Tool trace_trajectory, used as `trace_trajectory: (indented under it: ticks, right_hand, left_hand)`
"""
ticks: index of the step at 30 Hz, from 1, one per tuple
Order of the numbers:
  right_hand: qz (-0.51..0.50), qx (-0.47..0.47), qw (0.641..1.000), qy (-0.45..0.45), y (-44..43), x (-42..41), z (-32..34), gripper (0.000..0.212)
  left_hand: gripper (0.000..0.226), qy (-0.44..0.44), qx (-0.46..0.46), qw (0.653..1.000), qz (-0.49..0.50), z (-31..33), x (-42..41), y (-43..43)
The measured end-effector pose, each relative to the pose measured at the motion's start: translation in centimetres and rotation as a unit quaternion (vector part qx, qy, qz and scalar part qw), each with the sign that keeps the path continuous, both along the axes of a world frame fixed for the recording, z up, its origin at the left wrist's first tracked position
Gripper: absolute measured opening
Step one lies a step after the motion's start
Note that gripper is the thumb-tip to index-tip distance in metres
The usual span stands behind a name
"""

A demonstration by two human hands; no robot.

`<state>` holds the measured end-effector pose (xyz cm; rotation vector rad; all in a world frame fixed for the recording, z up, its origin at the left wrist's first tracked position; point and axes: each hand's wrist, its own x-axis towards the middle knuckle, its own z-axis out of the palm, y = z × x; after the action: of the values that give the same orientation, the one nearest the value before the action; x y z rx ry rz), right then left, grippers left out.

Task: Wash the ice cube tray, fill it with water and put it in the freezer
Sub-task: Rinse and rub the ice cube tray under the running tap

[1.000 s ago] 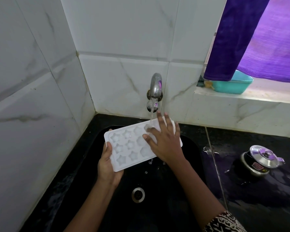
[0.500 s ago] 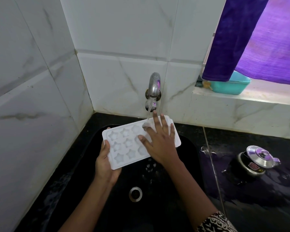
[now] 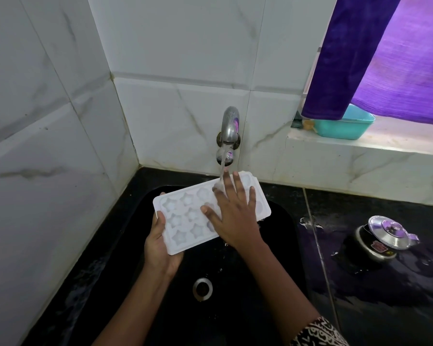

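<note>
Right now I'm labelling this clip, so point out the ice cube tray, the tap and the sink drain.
ice cube tray [image 3: 183,216], head view, on its star-shaped moulds.
tap [image 3: 230,124], head view, on the curved metal spout.
sink drain [image 3: 202,288], head view, on its metal ring.

white matt plastic ice cube tray [image 3: 185,216] – shiny metal tap [image 3: 230,126], glossy black sink [image 3: 280,236].

No text can be read. The one label is a red-and-yellow sticker [image 3: 377,246] on the side of a lidded steel pot [image 3: 380,239], on the bench to the right of the hands; its print is too small to make out.
</note>
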<state>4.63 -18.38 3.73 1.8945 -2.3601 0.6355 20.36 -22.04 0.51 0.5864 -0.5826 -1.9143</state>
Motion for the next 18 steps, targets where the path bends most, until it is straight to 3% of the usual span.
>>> trace_trajectory:
  ticks: [4, 9, 14, 18]
  right_hand:
    - [-0.027, -0.010, 0.999, -0.015, 0.2, -1.4, 0.2, 0.043]
    - [0.022, 0.043, 0.999, -0.023, 0.5, -0.5, 0.3, 0.059]
    - [-0.023, -0.076, 0.994, -0.081, 2.4, -1.8, 1.3, 0.037]
    - [-0.040, -0.085, 0.994, -0.061, 2.7, -1.4, 1.1, 0.034]
  left_hand:
    - [0.040, 0.000, -0.012, 1.000, -0.005, -0.3, 0.1, 0.2]
    - [0.047, 0.005, 0.002, 1.000, 0.003, -0.2, -0.1, 0.1]
    - [0.046, 0.000, 0.003, 1.000, 0.007, -0.6, 0.1, -0.1]
    - [0.054, -0.006, 0.012, 1.000, 0.010, -0.1, -0.4, -0.1]
